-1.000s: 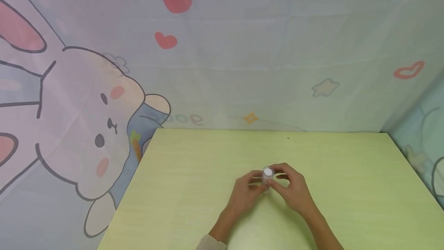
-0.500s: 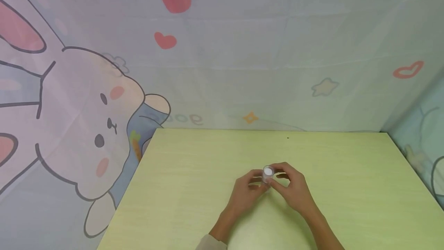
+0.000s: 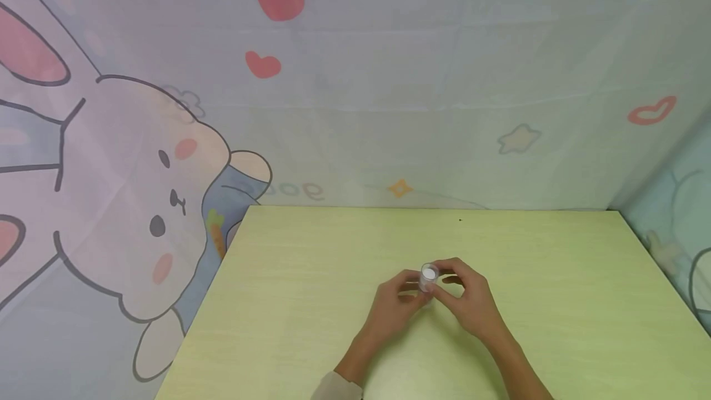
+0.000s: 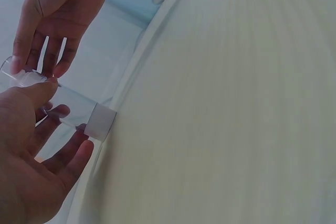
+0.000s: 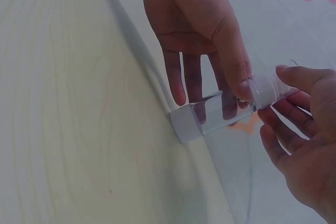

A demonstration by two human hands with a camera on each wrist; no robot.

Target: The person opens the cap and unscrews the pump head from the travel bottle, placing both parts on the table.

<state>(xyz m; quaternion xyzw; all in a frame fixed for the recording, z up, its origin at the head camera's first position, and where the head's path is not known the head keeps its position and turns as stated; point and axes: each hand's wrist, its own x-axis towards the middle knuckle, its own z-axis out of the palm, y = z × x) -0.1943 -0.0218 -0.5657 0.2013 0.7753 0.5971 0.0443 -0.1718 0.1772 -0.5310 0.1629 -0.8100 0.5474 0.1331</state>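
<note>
"One clear bottle (image 5: 212, 115): where do you have it?"

"Toward five o'clock from the middle of the head view, over the pale green table (image 3: 311, 264), about upright, with its white base (image 5: 185, 124) down. I cannot tell for sure whether that base bears on the wood."

"And your fingers?"

"From the bottle, my left hand (image 3: 390, 307) lies toward eight o'clock, thumb and fingers curled round the clear body. My right hand (image 3: 473, 301) lies toward four o'clock, thumb and fingertips pinching the clear-walled top (image 3: 429, 273). Neither is spread wide; both have hold."

"How do you do this well?"

"I judge the left should do the steadying, firm enough to stop the body spinning, without crushing it. The right wants a light, even pinch, thumb facing fingertips, so the top doesn't cock. If it turns, short arcs about the bottle's own axis; if it pulls, straight toward the mouth. Which it is, I cannot tell."

"What might slip?"

"That smooth wall, perhaps, and my two thumbs crowding each other."
</note>
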